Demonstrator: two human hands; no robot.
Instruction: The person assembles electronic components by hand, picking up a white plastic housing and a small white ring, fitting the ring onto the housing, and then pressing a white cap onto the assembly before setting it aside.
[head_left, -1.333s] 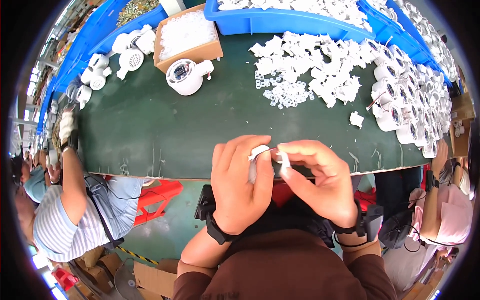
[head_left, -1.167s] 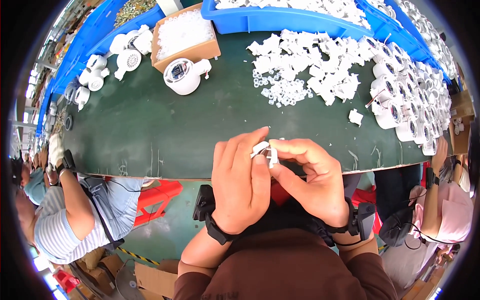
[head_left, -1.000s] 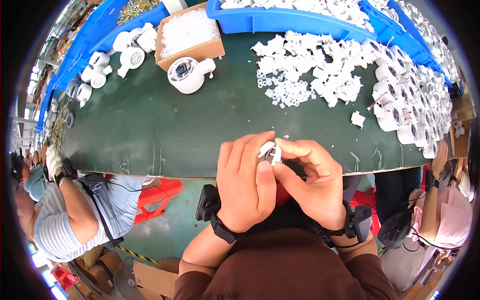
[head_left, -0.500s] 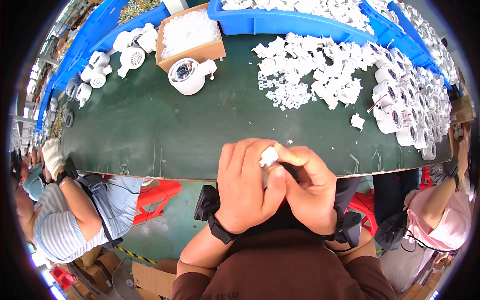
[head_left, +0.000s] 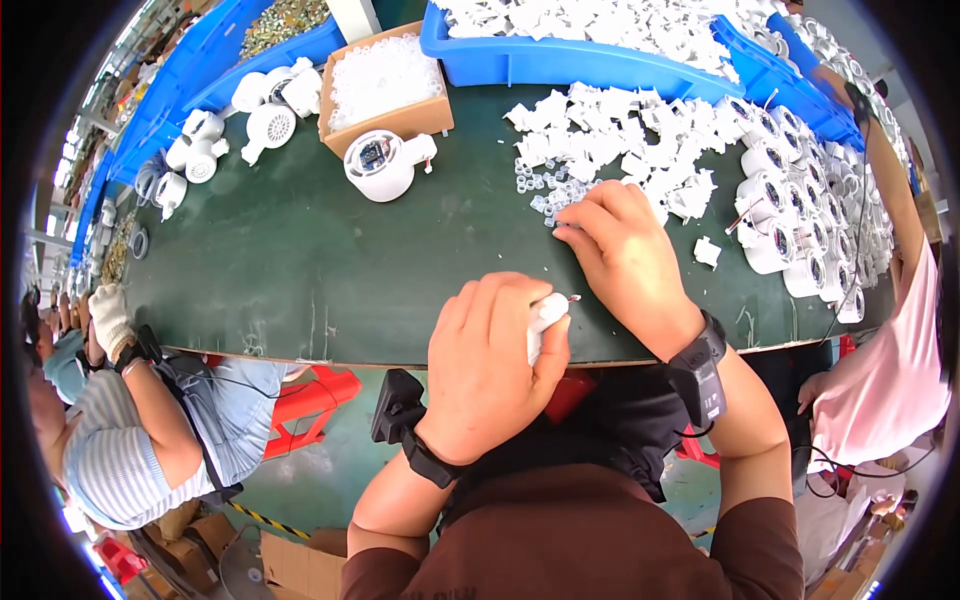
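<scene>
My left hand (head_left: 488,372), near the table's front edge, is closed around a white plastic part (head_left: 548,312). A thin lead with a small tip sticks out of the part's right side; the palm hides much of the rest. My right hand (head_left: 640,272) reaches forward with thumb and fingertips drawn together at the near edge of a pile of small clear plastic rings (head_left: 545,182). Whatever is between those fingertips is too small to make out. Beyond lies a heap of white plastic brackets (head_left: 600,125), and one loose bracket (head_left: 707,251) sits right of my right hand.
A white round housing (head_left: 381,180) with a circuit board stands before a carton (head_left: 395,120) of clear parts. Blue bins (head_left: 590,70) line the back. Rows of white housings (head_left: 775,240) fill the right. Co-workers sit on both sides; the right one's arm (head_left: 890,180) extends over the table.
My right hand has left the white part and moved forward to the clear rings. My left hand keeps holding the part. The co-worker on the right has stretched an arm toward the bins.
</scene>
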